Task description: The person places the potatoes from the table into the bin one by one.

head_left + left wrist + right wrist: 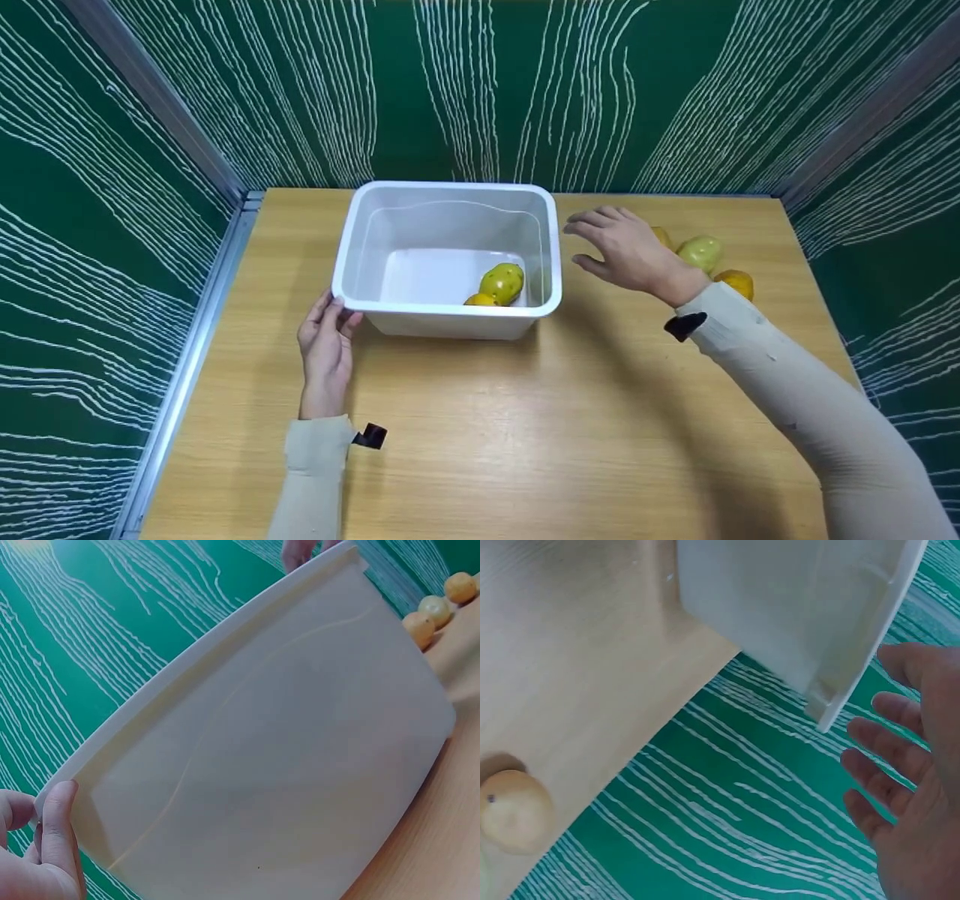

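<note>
White tub (450,325) on bench (480,435): probably light, fairly stiff, maybe slick plastic; best taken by the rim. Pinched at near left rim corner by left grip (326,349). Just off tub's right rim: right grip (626,251), loosely spread, holding nothing. Fruit likely firm, rounded, prone to roll and bruise; best cupped round the middle, squeezed lightly. Exact heft: cannot tell. Looks: tub deep, rectangular, round-cornered, curved line along inner wall. Inside tub, near right corner: yellow-green fruit (502,283), dark-speckled, beside orange fruit (481,299) partly cut off by near rim. Right of tub, on bench: pale green fruit (700,253), smooth-looking, between nearer orange fruit (736,283) and farther orange fruit (662,236), partly hidden.
</note>
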A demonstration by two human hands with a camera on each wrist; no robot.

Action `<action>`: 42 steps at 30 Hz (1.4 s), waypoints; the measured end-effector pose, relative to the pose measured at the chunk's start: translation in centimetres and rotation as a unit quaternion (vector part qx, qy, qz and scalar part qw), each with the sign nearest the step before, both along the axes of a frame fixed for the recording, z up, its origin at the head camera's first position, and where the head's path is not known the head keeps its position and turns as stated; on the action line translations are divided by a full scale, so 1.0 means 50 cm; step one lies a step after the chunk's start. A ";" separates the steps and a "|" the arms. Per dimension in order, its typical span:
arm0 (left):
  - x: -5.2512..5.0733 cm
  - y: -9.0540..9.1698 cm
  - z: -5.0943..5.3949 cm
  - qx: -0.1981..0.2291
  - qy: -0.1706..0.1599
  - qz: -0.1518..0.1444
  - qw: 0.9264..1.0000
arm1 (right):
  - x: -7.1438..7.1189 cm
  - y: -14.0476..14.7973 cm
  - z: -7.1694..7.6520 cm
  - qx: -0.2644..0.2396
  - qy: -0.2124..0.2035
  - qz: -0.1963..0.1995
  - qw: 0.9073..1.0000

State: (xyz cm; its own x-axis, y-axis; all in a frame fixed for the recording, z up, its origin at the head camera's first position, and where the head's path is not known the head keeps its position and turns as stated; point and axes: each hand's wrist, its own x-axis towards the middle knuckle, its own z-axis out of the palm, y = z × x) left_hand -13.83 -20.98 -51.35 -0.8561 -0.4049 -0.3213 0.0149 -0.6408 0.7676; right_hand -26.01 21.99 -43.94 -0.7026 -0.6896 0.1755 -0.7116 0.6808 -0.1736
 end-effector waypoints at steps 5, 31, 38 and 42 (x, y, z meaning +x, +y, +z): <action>-0.001 0.000 0.001 -0.003 -0.004 -0.003 1.000 | -0.003 0.027 -0.019 -0.013 0.004 -0.028 1.000; 0.004 -0.004 0.000 -0.001 0.000 0.000 1.000 | -0.025 0.163 -0.130 -0.004 -0.032 -0.187 0.982; 0.004 -0.001 0.000 -0.007 -0.002 -0.002 1.000 | -0.029 0.183 -0.150 0.005 -0.053 -0.227 0.972; 0.004 0.000 -0.002 -0.004 0.009 0.000 1.000 | -0.033 0.189 -0.158 0.012 -0.073 -0.245 0.967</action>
